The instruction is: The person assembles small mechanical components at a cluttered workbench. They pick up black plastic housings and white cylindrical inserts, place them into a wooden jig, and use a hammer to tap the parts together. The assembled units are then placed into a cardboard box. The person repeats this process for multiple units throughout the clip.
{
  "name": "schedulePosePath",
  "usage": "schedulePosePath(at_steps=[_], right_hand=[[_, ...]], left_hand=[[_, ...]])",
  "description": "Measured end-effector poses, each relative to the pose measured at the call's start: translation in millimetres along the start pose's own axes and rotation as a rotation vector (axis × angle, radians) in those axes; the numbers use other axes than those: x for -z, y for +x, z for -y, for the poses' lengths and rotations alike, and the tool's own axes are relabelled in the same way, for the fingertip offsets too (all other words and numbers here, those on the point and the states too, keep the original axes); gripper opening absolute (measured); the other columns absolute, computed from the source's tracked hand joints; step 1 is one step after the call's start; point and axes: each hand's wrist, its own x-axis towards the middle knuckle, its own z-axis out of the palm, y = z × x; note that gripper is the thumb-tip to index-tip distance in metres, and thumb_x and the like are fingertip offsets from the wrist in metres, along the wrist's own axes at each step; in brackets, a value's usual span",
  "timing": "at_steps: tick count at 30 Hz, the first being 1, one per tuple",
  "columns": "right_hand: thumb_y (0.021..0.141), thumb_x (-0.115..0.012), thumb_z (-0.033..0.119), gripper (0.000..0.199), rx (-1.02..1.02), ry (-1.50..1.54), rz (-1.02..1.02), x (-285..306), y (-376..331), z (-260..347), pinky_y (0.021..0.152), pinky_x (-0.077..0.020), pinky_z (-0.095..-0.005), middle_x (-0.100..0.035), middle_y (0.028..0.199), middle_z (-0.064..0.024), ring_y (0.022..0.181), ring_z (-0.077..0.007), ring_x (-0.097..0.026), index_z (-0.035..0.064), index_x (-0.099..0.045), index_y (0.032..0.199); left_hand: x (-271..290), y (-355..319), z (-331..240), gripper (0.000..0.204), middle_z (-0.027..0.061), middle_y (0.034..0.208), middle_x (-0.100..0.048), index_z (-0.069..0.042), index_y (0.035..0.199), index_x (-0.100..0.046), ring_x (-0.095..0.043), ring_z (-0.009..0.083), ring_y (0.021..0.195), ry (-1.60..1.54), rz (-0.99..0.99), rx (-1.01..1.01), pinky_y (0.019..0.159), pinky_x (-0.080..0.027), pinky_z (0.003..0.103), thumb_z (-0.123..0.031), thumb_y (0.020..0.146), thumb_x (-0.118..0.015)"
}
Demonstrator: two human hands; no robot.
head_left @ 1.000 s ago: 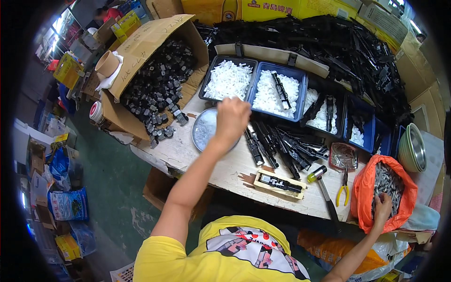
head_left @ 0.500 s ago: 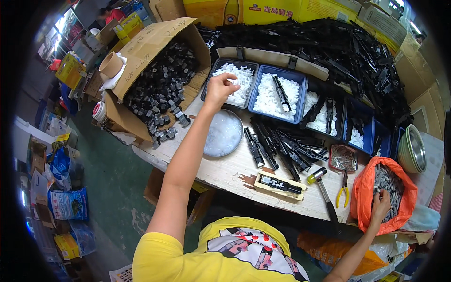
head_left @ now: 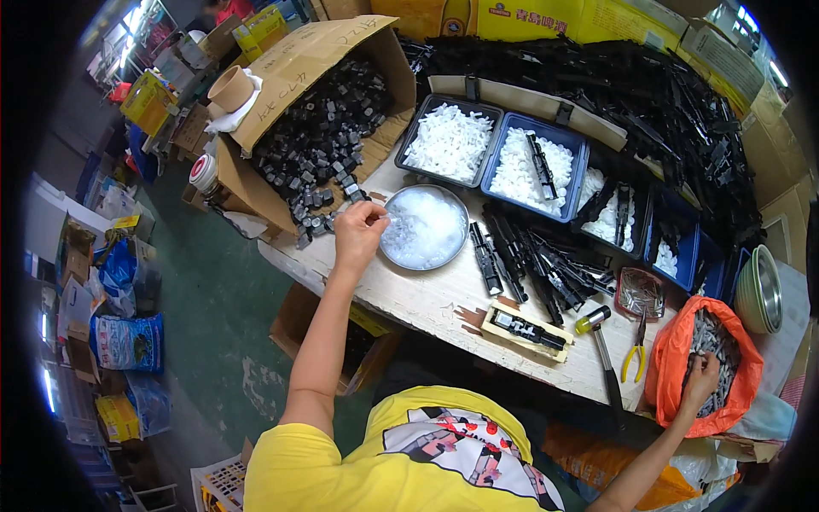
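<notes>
My left hand (head_left: 358, 235) is at the left rim of a round metal dish (head_left: 429, 266) holding small clear-white pieces. Its thumb and fingers are pinched together, and anything between them is too small to make out. My right hand (head_left: 701, 381) reaches into an orange plastic bag (head_left: 663, 358), its fingers curled among small grey parts (head_left: 718, 341); what they grip is hidden. In front of me lies a cream wooden holder (head_left: 493, 329) with a black, elongated mechanism (head_left: 531, 330) set in it. Several similar black mechanisms (head_left: 554, 277) are heaped behind it.
A tipped cardboard box (head_left: 273, 81) of dark blocky parts is at left. Along the back stand a black bin (head_left: 414, 164) and a blue bin (head_left: 488, 182) of white pieces. A hammer (head_left: 607, 367), yellow-handled pliers (head_left: 634, 363), a red tray (head_left: 641, 316) and stacked bowls (head_left: 759, 290) sit at right.
My left hand has come down from above the black bin of white pieces to the dish's left rim. My right hand stays in the orange bag. The whole view has shifted slightly.
</notes>
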Motion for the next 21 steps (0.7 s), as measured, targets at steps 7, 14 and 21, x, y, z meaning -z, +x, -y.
schedulePosePath(at_steps=[7,14,21], right_hand=[[0.087,-0.052,0.016,0.021,-0.111,0.184,-0.199,14.3,-5.2,1.8,0.076,-0.0435,-0.0338,-0.058,0.095,-0.0163,0.086,-0.0264,-0.057,-0.0018,-0.054,0.098],[0.086,-0.053,0.009,0.018,-0.113,0.657,-0.069,28.8,-33.3,78.2,0.077,-0.0437,-0.0283,-0.058,0.093,-0.0083,0.086,-0.0199,-0.055,-0.0003,-0.057,0.101],[0.075,-0.059,-0.006,0.019,0.357,0.826,0.286,12.3,-62.5,220.4,0.069,-0.0446,-0.0254,-0.060,0.083,-0.0089,0.076,-0.0168,-0.056,-0.0013,-0.062,0.093]], left_hand=[[-24.8,7.4,13.5,0.008,0.0113,0.073,-0.060,-0.002,0.072,-0.060,-0.055,0.0286,0.073,0.352,0.048,-0.238,0.067,-0.044,0.036,0.002,0.064,-0.063],[-3.6,0.7,-17.2,0.013,0.0099,0.075,-0.059,-0.001,0.079,-0.063,-0.056,0.0231,0.067,0.115,0.004,-0.068,0.061,-0.045,0.032,0.004,0.067,-0.062],[-25.7,-37.4,-73.7,0.011,0.0033,0.084,-0.056,0.002,0.085,-0.063,-0.055,0.0077,0.068,-0.686,0.329,0.179,0.059,-0.045,0.018,0.005,0.075,-0.061]])
